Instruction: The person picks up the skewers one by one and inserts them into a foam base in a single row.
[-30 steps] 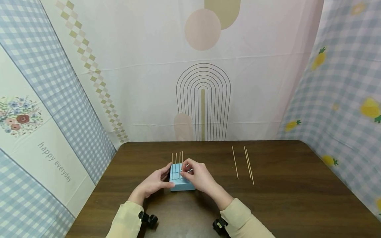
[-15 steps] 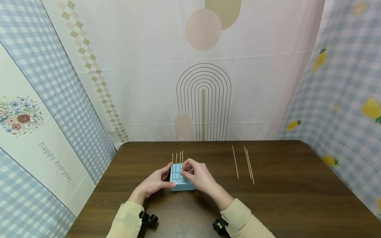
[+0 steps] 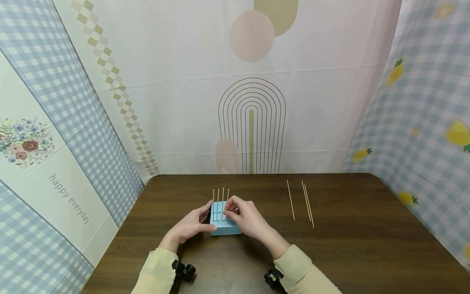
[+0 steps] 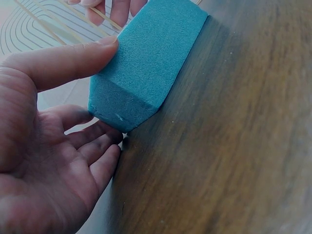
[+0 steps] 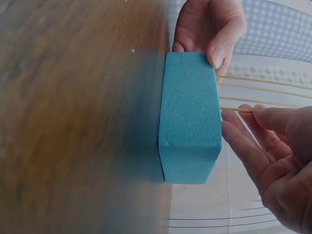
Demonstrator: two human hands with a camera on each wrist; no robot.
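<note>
A light blue foam block (image 3: pixel 226 230) rests on the table with several thin wooden skewers (image 3: pixel 218 198) standing upright in its top. My left hand (image 3: pixel 192 224) grips the block's left end. In the left wrist view, the thumb (image 4: pixel 73 63) lies on the block's edge, with the other fingers at its end and underside. My right hand (image 3: pixel 246 218) is over the block's right half, pinching one skewer (image 5: pixel 237 110) low down between thumb and fingertips. In the right wrist view that skewer's lower end meets the block's top face, beside the other standing skewers.
Three loose skewers (image 3: pixel 291 202) lie on the brown wooden table (image 3: pixel 367 245), right of the block. A patterned cloth (image 3: pixel 183 122) hangs behind the table's far edge. Checked cloths hang at the left and right sides.
The skewer in my right hand has shifted slightly right, its top now farther from the neighbouring skewers. My left hand keeps its hold on the block.
</note>
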